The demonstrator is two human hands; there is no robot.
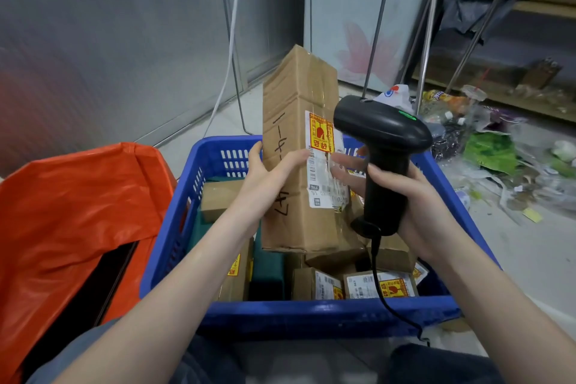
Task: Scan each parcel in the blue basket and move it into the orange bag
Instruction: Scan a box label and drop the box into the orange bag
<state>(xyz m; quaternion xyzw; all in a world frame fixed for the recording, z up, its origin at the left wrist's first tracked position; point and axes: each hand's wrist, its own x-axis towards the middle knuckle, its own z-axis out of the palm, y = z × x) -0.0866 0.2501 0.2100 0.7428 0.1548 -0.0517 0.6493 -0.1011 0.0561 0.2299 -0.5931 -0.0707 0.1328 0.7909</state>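
My left hand (pixel 270 171) grips a tall brown cardboard parcel (pixel 297 121), held upright above the blue basket (pixel 311 313). A white shipping label (pixel 321 174) with a yellow and red sticker faces right. My right hand (pixel 402 196) is shut on a black handheld barcode scanner (pixel 381 146), whose head sits close to the label with a green light on top. Its black cable hangs down over the basket's front rim. Several smaller cardboard parcels (pixel 378 285) lie inside the basket. The orange bag (pixel 74 205) stands open to the left of the basket.
Plastic wrappers, bottles and green packaging (pixel 486 149) litter the floor to the right. Metal rack legs (pixel 427 40) and a white cable (pixel 232 40) rise behind the basket against grey wall panels. My knees are just below the basket's front edge.
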